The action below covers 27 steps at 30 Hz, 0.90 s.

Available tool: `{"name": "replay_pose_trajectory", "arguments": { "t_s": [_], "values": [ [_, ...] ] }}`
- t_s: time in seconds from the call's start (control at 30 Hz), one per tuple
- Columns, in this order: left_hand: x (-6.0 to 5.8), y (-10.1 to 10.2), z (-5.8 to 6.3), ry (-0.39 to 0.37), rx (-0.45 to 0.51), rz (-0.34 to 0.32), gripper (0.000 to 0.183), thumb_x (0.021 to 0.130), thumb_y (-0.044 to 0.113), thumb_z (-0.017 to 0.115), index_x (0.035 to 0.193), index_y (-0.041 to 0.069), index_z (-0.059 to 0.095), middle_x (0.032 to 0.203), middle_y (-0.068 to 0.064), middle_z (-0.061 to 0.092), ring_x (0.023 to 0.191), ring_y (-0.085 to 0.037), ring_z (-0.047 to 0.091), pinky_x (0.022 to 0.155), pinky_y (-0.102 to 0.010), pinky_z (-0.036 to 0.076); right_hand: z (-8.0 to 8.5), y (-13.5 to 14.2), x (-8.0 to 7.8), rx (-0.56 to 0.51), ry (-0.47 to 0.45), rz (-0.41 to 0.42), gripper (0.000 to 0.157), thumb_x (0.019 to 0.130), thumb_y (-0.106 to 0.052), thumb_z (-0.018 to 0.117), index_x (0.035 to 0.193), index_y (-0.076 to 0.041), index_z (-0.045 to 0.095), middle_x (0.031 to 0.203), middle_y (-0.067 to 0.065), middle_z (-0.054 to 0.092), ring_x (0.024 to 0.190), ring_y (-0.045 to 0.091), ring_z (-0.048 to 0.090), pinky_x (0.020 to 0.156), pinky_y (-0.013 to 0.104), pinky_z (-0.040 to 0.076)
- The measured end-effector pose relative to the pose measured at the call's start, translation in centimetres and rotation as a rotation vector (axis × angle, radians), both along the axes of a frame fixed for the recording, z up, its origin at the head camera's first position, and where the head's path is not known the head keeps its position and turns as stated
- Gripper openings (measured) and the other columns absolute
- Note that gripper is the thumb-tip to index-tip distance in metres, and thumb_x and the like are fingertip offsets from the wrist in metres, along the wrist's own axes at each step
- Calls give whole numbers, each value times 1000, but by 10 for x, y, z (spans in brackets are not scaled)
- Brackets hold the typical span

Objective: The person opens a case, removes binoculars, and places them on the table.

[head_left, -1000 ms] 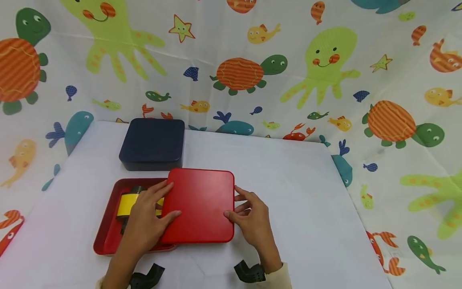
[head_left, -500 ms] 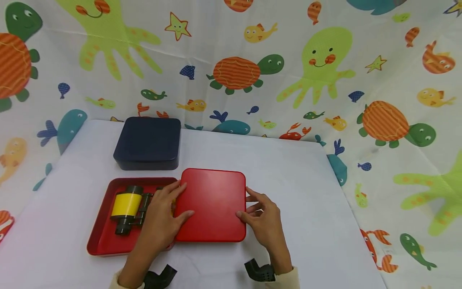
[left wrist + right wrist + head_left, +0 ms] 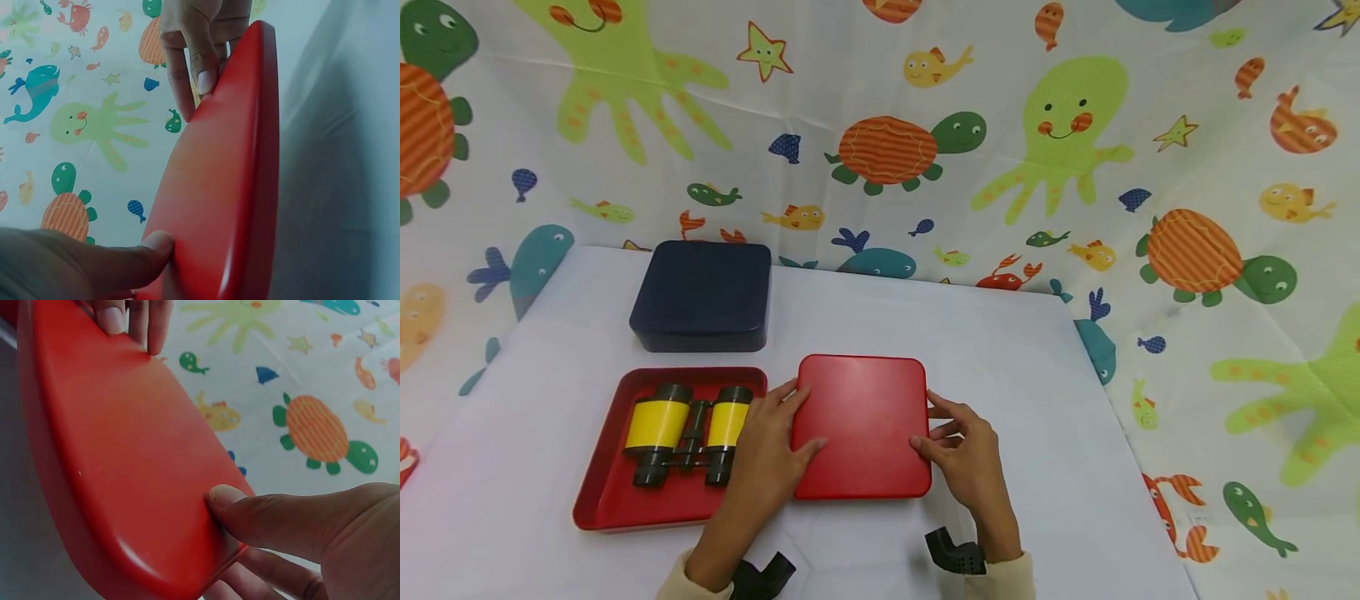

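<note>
Between my hands is a square red lid [image 3: 861, 429] with rounded corners, its smooth top facing up. My left hand [image 3: 767, 450] grips its left edge, the thumb lying on top. On the opposite edge my right hand [image 3: 966, 454] pinches it, thumb above and fingers at the side and below. Both wrist views show the lid's deep rim [image 3: 265, 156], and it looks raised off the table. To the left lies an open red box [image 3: 597, 492] holding yellow and black binoculars [image 3: 658, 425]. My left hand and forearm overlap the box's right side in the head view.
A closed dark blue box [image 3: 700, 292] stands behind the red box, toward the back left. White cloth covers the table [image 3: 1075, 500]. A curtain [image 3: 820, 75] printed with sea animals hangs behind the table and along its right side.
Both hands have carried the red lid to the right, off the red box. The binoculars, partly covered earlier, now show almost fully. The head view has shifted slightly.
</note>
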<state>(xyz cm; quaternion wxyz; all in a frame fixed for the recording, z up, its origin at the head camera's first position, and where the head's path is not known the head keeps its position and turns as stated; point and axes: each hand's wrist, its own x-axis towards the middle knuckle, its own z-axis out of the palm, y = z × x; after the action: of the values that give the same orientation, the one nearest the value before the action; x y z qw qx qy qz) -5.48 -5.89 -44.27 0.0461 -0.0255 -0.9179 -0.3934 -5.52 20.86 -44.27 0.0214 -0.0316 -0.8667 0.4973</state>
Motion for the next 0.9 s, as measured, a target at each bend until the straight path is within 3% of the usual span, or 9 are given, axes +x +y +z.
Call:
{"name": "replay_pose_trajectory", "arguments": {
  "t_s": [0.27, 0.6, 0.9],
  "values": [
    [0, 11, -6, -31, -10, 11, 80, 79, 15, 94, 150, 2, 59, 155, -23, 55, 137, -44, 53, 103, -57, 59, -10, 7, -1, 31, -7, -2, 66, 83, -6, 90, 144, -22, 69, 121, 5, 76, 88, 17, 69, 76, 24, 62],
    [1, 24, -20, -14, -77, 10, 81, 80, 17, 94, 152, 4, 58, 155, -24, 54, 131, -42, 56, 98, -56, 61, -27, 11, -1, 62, -59, -26, 67, 85, -5, 88, 145, -24, 67, 124, 6, 75, 90, 18, 69, 71, 24, 61],
    [4, 27, -33, 44, -79, 5, 80, 79, 12, 93, 150, -1, 58, 152, -27, 55, 124, -41, 56, 96, -54, 58, -38, 9, -2, 68, -87, -38, 65, 85, -4, 88, 144, -21, 69, 123, 9, 75, 91, 19, 68, 68, 24, 61]
  ]
}}
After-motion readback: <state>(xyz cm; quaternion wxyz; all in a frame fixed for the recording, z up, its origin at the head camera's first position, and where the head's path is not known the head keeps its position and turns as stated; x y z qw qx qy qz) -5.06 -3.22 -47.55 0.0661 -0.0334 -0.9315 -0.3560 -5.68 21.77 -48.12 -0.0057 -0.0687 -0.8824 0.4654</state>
